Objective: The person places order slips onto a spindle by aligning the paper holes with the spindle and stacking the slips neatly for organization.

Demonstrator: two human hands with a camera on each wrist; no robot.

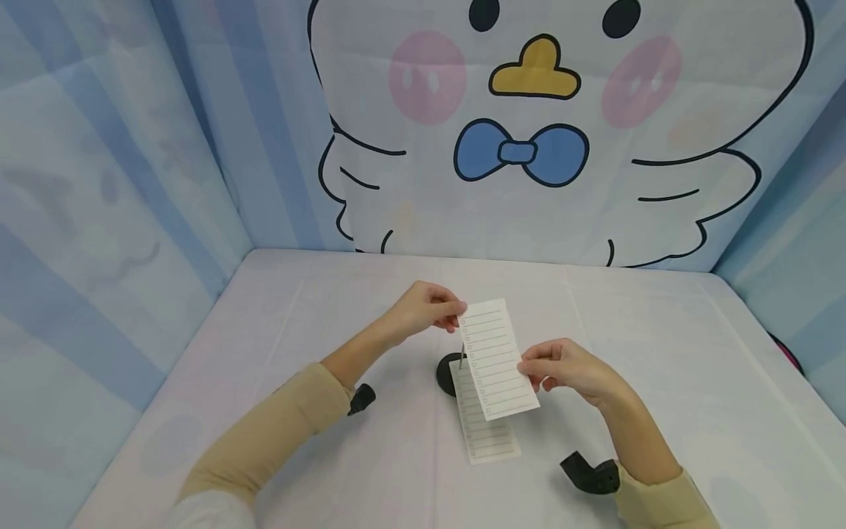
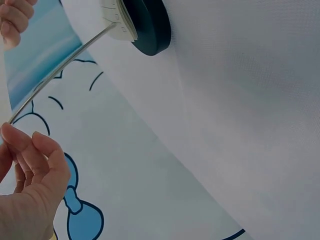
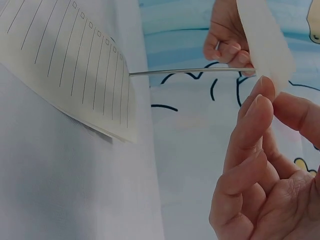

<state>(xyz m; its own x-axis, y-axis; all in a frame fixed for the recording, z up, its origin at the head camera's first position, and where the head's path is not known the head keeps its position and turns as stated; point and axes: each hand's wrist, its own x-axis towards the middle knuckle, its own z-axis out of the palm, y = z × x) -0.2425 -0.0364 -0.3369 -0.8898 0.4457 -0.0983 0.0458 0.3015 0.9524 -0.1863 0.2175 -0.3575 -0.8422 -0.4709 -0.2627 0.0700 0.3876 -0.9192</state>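
Note:
A white lined checklist slip (image 1: pixel 497 360) is held up at the top of a thin metal spike (image 2: pixel 65 62). My left hand (image 1: pixel 426 310) pinches its upper left corner, close to the spike's tip. At the slip's right edge, my right hand (image 1: pixel 571 371) grips it between thumb and fingers. Lower down, several similar slips (image 1: pixel 489 441) lie stacked around the spike on its round black base (image 1: pixel 446 376). In the right wrist view the spike (image 3: pixel 195 71) runs from the stack (image 3: pixel 75 70) up to the held slip (image 3: pixel 265 45).
A pale cloth covers the table (image 1: pixel 330 470). Behind it hangs a curtain with a cartoon figure and a blue bow tie (image 1: pixel 522 152). Black wrist mounts (image 1: pixel 591 474) show at both sleeves.

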